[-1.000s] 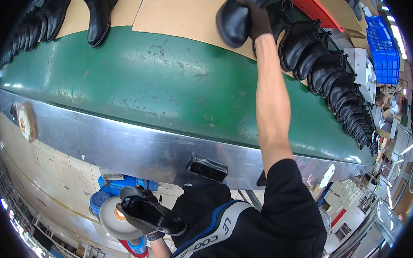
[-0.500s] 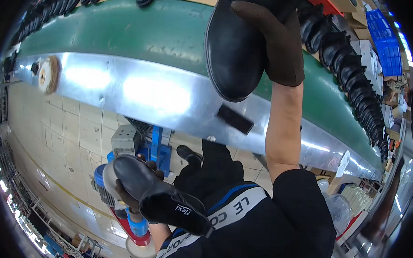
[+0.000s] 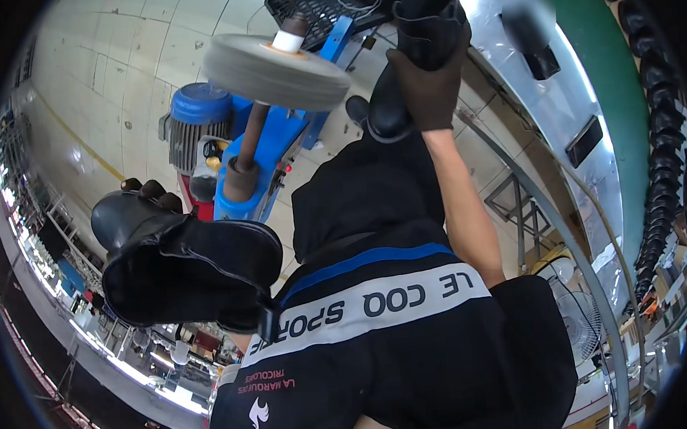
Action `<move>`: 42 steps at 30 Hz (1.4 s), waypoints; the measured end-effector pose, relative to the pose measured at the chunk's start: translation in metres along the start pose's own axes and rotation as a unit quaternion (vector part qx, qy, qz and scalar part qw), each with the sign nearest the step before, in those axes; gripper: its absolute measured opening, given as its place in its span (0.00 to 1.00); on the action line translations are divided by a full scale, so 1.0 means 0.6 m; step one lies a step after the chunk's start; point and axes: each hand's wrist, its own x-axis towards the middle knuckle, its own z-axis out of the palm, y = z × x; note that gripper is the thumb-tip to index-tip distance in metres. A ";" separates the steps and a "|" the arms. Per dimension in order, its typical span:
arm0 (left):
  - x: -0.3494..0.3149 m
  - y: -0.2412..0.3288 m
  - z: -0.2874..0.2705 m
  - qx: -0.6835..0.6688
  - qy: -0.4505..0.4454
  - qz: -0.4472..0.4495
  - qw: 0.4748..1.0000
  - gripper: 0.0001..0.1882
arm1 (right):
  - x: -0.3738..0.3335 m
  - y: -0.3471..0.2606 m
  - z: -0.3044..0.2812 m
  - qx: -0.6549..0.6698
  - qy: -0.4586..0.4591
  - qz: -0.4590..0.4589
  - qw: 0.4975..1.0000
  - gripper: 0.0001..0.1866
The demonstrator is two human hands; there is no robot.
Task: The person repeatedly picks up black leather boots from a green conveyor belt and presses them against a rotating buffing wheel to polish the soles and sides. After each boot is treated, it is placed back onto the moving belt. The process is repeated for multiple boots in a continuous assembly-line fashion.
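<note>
Clearly, left fingers (image 3: pixel 151 189) hold one boot (image 3: pixel 200 242) from behind; right fingers (image 3: pixel 406 72) clasp a second boot (image 3: pixel 423 41).

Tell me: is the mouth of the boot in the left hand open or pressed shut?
Open: the boot gapes toward the camera, its dark interior showing.

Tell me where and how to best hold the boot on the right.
Probably by the middle of the boot, between toe and shaft, coming from the right. The toe points down in the picture and the shaft runs up, so a middle hold leaves both ends free; the gloved right hand wraps it there.
</note>
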 end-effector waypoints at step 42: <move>0.031 0.013 -0.040 0.045 -0.010 -0.047 0.998 0.45 | 0.016 -0.003 0.121 -0.171 0.129 0.085 0.973 0.62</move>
